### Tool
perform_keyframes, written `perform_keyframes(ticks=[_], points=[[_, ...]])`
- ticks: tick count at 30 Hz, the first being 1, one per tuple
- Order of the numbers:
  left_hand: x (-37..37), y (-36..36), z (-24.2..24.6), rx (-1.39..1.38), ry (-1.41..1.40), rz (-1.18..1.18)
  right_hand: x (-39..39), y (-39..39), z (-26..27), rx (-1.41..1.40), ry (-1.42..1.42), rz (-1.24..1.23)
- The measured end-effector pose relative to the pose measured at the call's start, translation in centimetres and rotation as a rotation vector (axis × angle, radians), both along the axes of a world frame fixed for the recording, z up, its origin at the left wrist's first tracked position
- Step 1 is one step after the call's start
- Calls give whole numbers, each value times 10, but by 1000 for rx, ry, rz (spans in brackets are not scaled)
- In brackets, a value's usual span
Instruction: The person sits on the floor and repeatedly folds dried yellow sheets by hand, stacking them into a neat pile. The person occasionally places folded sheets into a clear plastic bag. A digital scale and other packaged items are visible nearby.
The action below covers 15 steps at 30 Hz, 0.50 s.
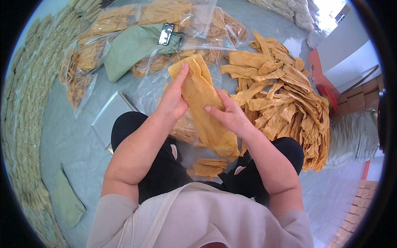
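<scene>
Between my knees I hold a long, folded sheet of yellow-brown dried material [204, 114], wrinkled and layered at its upper end. My left hand [176, 93] grips its upper left edge, thumb on top. My right hand [228, 113] grips its right edge around the middle, thumb lying on the surface. The lower end hangs above the floor, near a small folded piece of similar material [210, 167] between my feet. Behind the sheet lies a clear plastic bag [186, 127] with similar pieces in it. To the right spreads a large heap of long, loose strips [288, 102].
Filled clear bags [167, 12] lie ahead. A green cloth sack [133, 49] bears a phone [166, 34]. A metal-topped platform [108, 117] stands by my left knee; another green cloth [68, 198] lies behind it. Pale stacked bundles [24, 102] line the left. A woven sack [353, 136] stands right.
</scene>
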<state>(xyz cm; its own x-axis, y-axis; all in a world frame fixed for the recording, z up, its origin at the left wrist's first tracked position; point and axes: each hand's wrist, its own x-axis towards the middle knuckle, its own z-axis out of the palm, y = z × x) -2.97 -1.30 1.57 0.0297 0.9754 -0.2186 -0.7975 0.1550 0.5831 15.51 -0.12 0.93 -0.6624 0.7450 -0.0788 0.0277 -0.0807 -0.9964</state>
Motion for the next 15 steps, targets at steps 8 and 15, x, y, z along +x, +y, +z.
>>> perform_keyframes(ticks=[8, 15], points=[[-20, 7, 5, -27, 130, 353, -6, -9, -6, -55, -84, 88], [-38, 10, 9, 84, 92, 296, -7, -10, 5, -207, -19, 108]])
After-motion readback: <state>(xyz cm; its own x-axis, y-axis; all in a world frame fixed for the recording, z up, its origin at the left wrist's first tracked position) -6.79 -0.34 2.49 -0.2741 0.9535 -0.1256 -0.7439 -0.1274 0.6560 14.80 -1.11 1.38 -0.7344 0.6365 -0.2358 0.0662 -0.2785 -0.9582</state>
